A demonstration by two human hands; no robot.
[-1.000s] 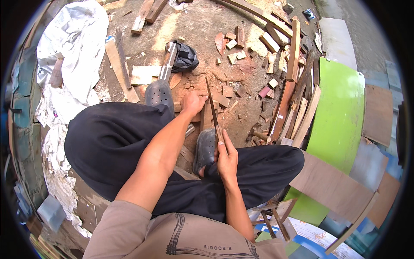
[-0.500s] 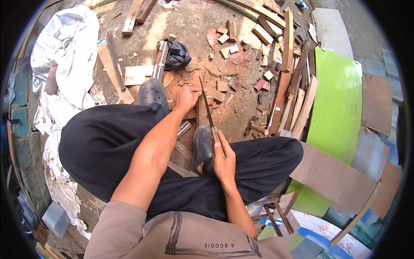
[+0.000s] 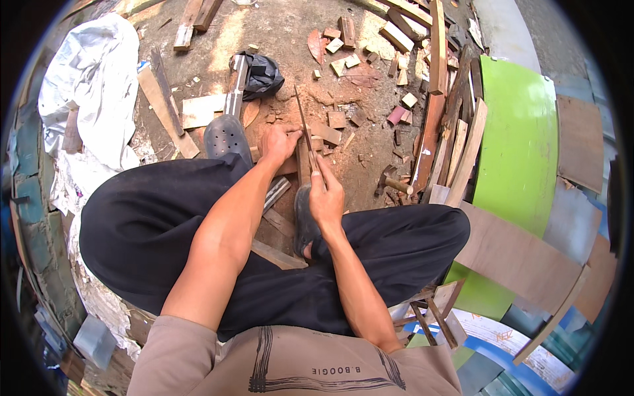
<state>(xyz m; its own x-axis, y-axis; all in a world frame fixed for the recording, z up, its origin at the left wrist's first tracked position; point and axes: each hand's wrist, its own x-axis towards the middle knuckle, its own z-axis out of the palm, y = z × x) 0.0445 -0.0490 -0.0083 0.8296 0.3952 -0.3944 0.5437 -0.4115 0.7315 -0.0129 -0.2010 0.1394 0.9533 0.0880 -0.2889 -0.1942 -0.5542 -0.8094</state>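
In my right hand (image 3: 326,197) is the handle of a handsaw, fingers wrapped round it. The thin dark saw blade (image 3: 302,113) points away from me, seen nearly edge-on. Below it a brown wooden strip (image 3: 304,166) lies lengthwise, its near end by my right shoe (image 3: 304,214). My left hand (image 3: 278,143) is closed at the strip's far part, just left of the blade; its fingertips are partly hidden. My left shoe (image 3: 226,137) rests on the ground to the left, beside a striped bar (image 3: 235,96). Reddish sawdust (image 3: 290,109) lies around the strip.
Small wood offcuts (image 3: 337,119) are scattered ahead and to the right. A hammer (image 3: 394,183) lies right of my knee, near long boards (image 3: 456,152). Farther right is a green panel (image 3: 518,148). A black plastic bag (image 3: 263,76) and white sheeting (image 3: 92,86) lie to the left.
My right hand has pushed forward and slightly left with the saw, so the blade reaches farther away. My left hand stays beside the blade. The whole view has shifted a little.
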